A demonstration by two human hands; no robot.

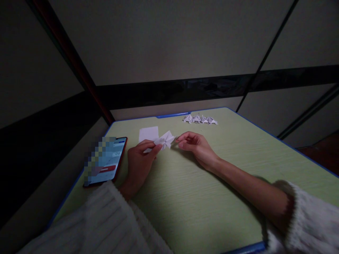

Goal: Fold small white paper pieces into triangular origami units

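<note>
A small piece of white origami paper is folded into pointed flaps, with creases meeting near its middle. My left hand pinches its left side between thumb and fingers, just above the table. At the paper's right point is my right hand, its fingers curled and the thumb and index fingertip closed on that tip. Partly behind the folded paper and my left fingers lies a flat white square sheet. Several folded white paper pieces sit in an overlapping row near the far edge.
The pale green table has a blue rim. A phone in a red case, its screen lit, rests at the left edge beside my left hand. Behind the table stand pale panels with a dark glossy band.
</note>
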